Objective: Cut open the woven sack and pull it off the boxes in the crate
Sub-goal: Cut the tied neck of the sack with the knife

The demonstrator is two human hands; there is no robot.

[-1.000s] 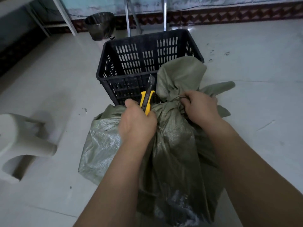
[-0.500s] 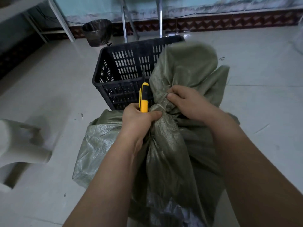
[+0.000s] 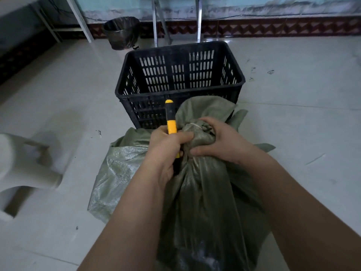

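Observation:
A grey-green woven sack [image 3: 205, 192] stands full on the tiled floor in front of me, its neck bunched and tied with a pale cord [image 3: 192, 124]. My left hand [image 3: 166, 149] holds a yellow and black utility knife [image 3: 171, 122] upright beside the neck and also pinches the fabric. My right hand [image 3: 216, 139] grips the bunched neck just below the tie. The loose sack top [image 3: 205, 108] flops up behind my hands. A black slotted plastic crate [image 3: 179, 79] sits on the floor just beyond the sack, with nothing visible inside. No boxes are visible; the sack hides its contents.
A white plastic stool [image 3: 23, 173] stands at the left. A dark lined waste bin [image 3: 122, 32] sits by the far wall, next to metal table legs [image 3: 156, 22]. Pale tiled floor [image 3: 293, 114] spreads around the crate and sack.
The sack's loose top has dropped from in front of the crate, so the whole crate shows. My right hand has shifted to grip just below the tie. The knife stays upright in my left hand.

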